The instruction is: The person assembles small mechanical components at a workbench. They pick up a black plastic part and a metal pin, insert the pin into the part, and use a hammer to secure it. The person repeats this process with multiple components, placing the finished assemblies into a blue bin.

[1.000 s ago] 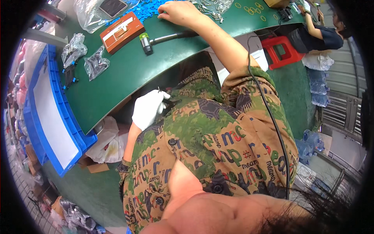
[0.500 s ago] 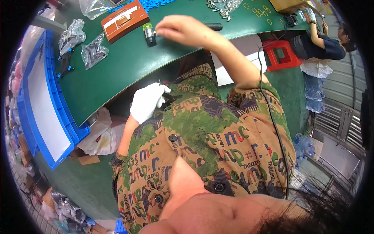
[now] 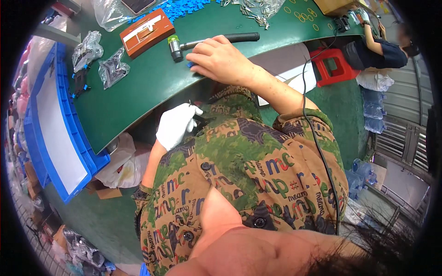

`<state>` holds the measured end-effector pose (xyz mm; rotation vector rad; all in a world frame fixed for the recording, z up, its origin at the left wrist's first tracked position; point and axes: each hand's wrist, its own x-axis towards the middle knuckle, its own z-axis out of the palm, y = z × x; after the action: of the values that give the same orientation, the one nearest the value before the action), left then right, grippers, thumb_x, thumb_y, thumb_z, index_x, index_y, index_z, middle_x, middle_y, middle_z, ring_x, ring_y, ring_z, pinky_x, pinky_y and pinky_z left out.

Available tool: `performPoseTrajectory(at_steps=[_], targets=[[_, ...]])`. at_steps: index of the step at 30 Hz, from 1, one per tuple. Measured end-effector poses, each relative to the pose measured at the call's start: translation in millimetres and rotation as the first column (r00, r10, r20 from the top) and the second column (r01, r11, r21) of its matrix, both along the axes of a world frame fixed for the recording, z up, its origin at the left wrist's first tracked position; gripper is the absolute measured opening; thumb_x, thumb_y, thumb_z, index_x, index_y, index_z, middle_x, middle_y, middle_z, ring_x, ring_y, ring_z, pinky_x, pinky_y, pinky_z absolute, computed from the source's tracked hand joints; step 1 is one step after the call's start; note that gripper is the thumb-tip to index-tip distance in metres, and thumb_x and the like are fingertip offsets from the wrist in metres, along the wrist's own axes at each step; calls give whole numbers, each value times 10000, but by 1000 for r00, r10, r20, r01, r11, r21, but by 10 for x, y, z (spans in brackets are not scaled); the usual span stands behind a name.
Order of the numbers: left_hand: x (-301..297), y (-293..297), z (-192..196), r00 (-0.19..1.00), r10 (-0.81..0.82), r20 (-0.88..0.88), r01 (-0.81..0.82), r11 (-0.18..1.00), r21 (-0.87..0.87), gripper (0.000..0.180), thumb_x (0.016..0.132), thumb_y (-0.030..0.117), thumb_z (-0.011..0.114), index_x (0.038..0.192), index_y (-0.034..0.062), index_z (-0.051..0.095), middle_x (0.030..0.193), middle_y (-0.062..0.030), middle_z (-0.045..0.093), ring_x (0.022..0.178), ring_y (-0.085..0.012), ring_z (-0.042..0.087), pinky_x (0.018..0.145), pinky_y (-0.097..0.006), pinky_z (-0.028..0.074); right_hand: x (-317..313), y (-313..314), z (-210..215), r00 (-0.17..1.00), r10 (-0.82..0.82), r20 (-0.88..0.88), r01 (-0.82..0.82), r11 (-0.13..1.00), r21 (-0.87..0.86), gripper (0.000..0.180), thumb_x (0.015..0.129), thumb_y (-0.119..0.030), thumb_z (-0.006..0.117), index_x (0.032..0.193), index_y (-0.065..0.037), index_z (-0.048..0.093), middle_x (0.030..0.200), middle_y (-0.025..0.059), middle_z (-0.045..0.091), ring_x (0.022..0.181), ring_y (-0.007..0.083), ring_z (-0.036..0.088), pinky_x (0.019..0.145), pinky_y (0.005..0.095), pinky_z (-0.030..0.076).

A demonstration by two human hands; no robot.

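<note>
My right hand [image 3: 220, 60], bare, is over the table's near edge with its fingers curled together. A small blue piece [image 3: 189, 65] shows at its fingertips. Just beyond it lies a mallet [image 3: 175, 48] with a green end, a black end and a black-gripped handle, partly covered by my hand. In a white glove, my left hand [image 3: 177, 125] is held low in front of the table edge, its fingers closed around a dark part [image 3: 199, 123] that is mostly hidden. A thin pin-like tip sticks up beside its thumb.
On the green table [image 3: 124, 103] are an orange-brown box [image 3: 147, 32], bagged dark parts [image 3: 113, 69], a pile of small blue pieces [image 3: 184, 8], metal pins [image 3: 258, 11] and yellow rings [image 3: 304, 17]. A blue tray [image 3: 69, 133] stands left. At far right, a person [image 3: 382, 50] works near a red stool [image 3: 334, 69].
My right hand has come down from beside the mallet toward the table's near edge, and a blue piece now shows at its fingertips. My left hand stays almost where it was.
</note>
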<state>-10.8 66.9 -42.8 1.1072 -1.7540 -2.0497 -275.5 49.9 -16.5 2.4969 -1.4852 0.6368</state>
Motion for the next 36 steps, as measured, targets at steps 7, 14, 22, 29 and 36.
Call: performPoseTrajectory(at_steps=[7, 14, 22, 29, 36], targets=[[-11, -6, 28, 1000, -7, -1, 7, 1000, -7, 322, 1065, 227, 539, 1039, -37, 722, 657, -26, 567, 619, -109, 558, 658, -275, 484, 40, 199, -126, 996, 7, -94, -5, 1000, 21, 512, 901, -490, 692, 1241, -110, 651, 1294, 31, 617, 1336, 226, 509, 1168, 500, 304], [-37, -25, 12, 999, -49, 8, 49, 998, -44, 320, 1065, 248, 540, 1043, -8, 731, 673, -18, 584, 609, -90, 543, 628, -265, 462, 71, 421, -262, 964, 16, 265, -54, 989, 135, 204, 929, -281, 716, 1084, -148, 721, 1023, -19, 680, 1106, 174, 623, 1063, 403, 384], [-38, 7, 48, 999, -31, 40, 33, 998, -52, 331, 1051, 307, 562, 1025, 35, 749, 679, -15, 616, 612, -83, 545, 603, -267, 443, 346, 609, 22, 691, -176, 701, -342, 775, 532, 184, 966, -259, 685, 1036, -99, 741, 948, 40, 704, 880, 211, 643, 900, 359, 466], [-19, 29, 0, 1000, 11, 9, -11, 999, -47, 347, 1057, 319, 560, 1014, 30, 748, 676, -21, 621, 610, -85, 547, 594, -266, 438, 359, 593, 34, 807, -161, 568, -274, 751, 601, 240, 977, -331, 668, 1031, -106, 730, 983, 43, 717, 897, 242, 655, 895, 370, 471], [-26, 9, -28, 999, -37, 6, 37, 998, -54, 334, 1056, 303, 554, 1016, 32, 744, 668, -19, 619, 597, -83, 544, 593, -265, 443, 271, 559, -96, 781, -169, 601, -365, 658, 659, 345, 1042, -371, 570, 1049, -55, 709, 968, 129, 703, 938, 297, 676, 831, 405, 529]])
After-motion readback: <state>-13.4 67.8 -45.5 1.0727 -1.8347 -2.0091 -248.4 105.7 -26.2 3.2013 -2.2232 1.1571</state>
